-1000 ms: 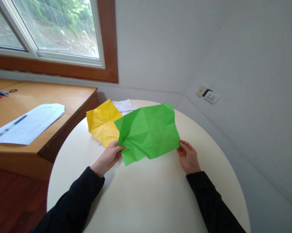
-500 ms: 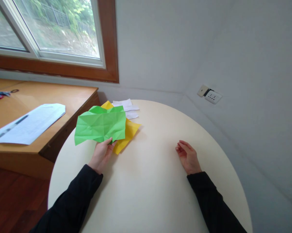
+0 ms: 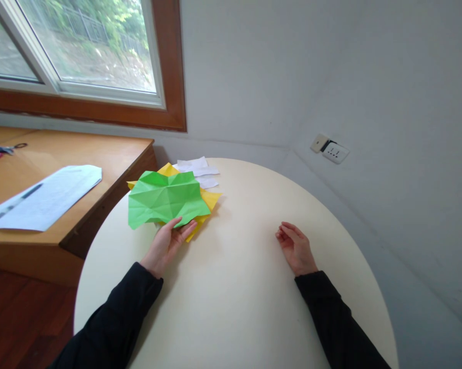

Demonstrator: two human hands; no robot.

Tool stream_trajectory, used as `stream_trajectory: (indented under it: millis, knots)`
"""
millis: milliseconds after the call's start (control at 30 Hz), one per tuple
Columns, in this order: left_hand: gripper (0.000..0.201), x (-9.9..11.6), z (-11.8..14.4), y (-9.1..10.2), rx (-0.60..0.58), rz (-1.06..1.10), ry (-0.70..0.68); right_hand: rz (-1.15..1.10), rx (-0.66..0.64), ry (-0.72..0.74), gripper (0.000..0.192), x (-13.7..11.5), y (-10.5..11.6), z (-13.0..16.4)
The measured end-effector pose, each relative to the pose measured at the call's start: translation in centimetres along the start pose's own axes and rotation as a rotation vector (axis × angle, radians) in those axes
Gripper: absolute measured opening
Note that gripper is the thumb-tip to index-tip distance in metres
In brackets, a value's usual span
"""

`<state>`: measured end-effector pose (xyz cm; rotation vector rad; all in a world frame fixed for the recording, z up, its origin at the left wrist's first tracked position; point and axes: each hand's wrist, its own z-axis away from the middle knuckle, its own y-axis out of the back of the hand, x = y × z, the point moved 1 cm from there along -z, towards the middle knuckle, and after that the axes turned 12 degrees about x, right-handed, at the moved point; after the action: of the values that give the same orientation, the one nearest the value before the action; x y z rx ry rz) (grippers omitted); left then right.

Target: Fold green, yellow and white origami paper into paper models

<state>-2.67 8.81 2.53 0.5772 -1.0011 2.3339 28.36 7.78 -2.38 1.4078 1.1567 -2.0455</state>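
While right hand [image 3: 297, 249] is curled, left hand [image 3: 165, 247] splayed

Green sheet [image 3: 167, 197]: paper, matt, sharply creased. Yellow sheet [image 3: 212, 199]: paper, matt. Round table [image 3: 234, 297]: smooth white top, soft sheen. Desk [image 3: 116, 148]: wood-look, lightly glossy. Sleeves [image 3: 119, 302]: black cloth, matt. Wall [image 3: 246, 77]: matt, mostly smooth. Socket plate [image 3: 335, 152]: white plastic look.

I count two hands [image 3: 165, 248] [image 3: 297, 251] of mine, one green sheet [image 3: 167, 196], one yellow sheet [image 3: 211, 199], one round table [image 3: 246, 292], one desk [image 3: 116, 154], one pen [image 3: 32, 191], two wall plates [image 3: 335, 152] [image 3: 318, 143]
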Motion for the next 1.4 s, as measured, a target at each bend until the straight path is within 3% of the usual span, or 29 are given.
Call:
stream_trajectory:
  millis: [233,567,700,867,1400]
  knots:
    - [0.009,-0.6,0.2,0.3,-0.147,-0.149,0.122,-0.023,0.014,-0.039,0.021,0.0,-0.1,0.0]
    - [0.034,-1.0,0.3,0.8,-0.373,-0.333,0.369,-0.005,0.018,-0.031,0.024,0.0,-0.1,0.1]
    - [0.025,-1.9,0.2,1.0,-0.441,-0.403,0.343,0.02,-0.015,0.005,0.025,-0.1,-0.4,0.5]
    - [0.006,-2.9,0.3,1.1,-0.523,-0.46,0.196,0.118,-0.051,0.019,0.027,-0.3,-0.6,1.1]
    - [0.02,-3.6,1.2,0.9,-0.665,-0.712,-0.041,0.272,-0.142,0.18,0.032,-0.5,-1.2,2.2]
